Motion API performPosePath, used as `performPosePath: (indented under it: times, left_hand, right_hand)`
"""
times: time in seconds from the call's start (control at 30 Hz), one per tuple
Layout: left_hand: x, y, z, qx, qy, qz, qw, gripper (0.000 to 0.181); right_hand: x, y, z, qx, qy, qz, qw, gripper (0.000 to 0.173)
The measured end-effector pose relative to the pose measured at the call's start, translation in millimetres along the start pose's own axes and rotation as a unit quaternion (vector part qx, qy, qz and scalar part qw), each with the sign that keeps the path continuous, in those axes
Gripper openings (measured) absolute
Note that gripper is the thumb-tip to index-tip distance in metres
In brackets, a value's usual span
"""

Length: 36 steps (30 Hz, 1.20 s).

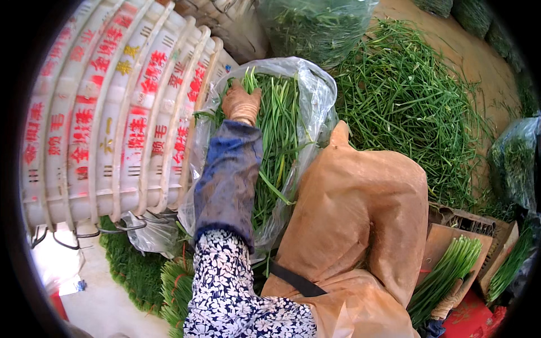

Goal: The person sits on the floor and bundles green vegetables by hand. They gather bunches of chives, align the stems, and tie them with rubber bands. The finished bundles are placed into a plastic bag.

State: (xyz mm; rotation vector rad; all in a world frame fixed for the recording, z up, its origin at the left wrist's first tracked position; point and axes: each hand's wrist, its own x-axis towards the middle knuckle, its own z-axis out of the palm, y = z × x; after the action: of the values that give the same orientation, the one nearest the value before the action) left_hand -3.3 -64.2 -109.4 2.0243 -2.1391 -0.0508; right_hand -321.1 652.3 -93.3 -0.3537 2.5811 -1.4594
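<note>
My left hand (241, 102), in a soiled orange-brown glove, reaches into a clear plastic bag (319, 91) filled with long green garlic chives (277, 114). Some blades poke out between its thumb and fingers, so it grips a few of them; the fingertips are partly hidden. At the lower right, my gloved right hand (453, 293) is around a bunch of garlic chives (448, 264), whose pale cut ends point up and away. That bunch rests against a tilted brown board (437, 241). An orange apron (359, 203) covers my legs between the two hands.
Nested white plastic baskets (131, 114) with red writing lie on their side at left. A loose heap of chives (405, 110) spreads beyond my knees, beside another filled bag (317, 29). Tied bundles (175, 283) stand at lower left. A red surface (469, 312) lies at lower right.
</note>
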Motion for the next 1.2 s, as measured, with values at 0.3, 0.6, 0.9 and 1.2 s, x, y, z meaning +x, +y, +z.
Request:
performPosePath:
  times: [0.3,0.6,0.9,1.2]
  left_hand:
    - [-56.4,38.8,45.6,0.049,-0.094,0.256,0.961,0.062]
    - [-46.2,28.9,11.8,0.054,-0.245,0.010,0.968,0.111]
    - [-24.7,-15.5,-18.5,0.079,-0.100,0.023,0.992,0.099]
    - [-6.1,-36.3,-11.3,0.072,-0.175,-0.019,0.982,0.087]
  right_hand:
    - [16.2,-74.6,37.4,-0.184,0.015,-0.071,0.980,0.066]
    - [54.1,-183.4,157.3,-0.082,-0.216,-0.173,0.957,0.066]
    - [66.7,-236.0,257.1,-0.047,-0.347,-0.250,0.903,0.047]
    - [41.8,-315.3,352.7,0.002,-0.444,-0.346,0.826,0.041]
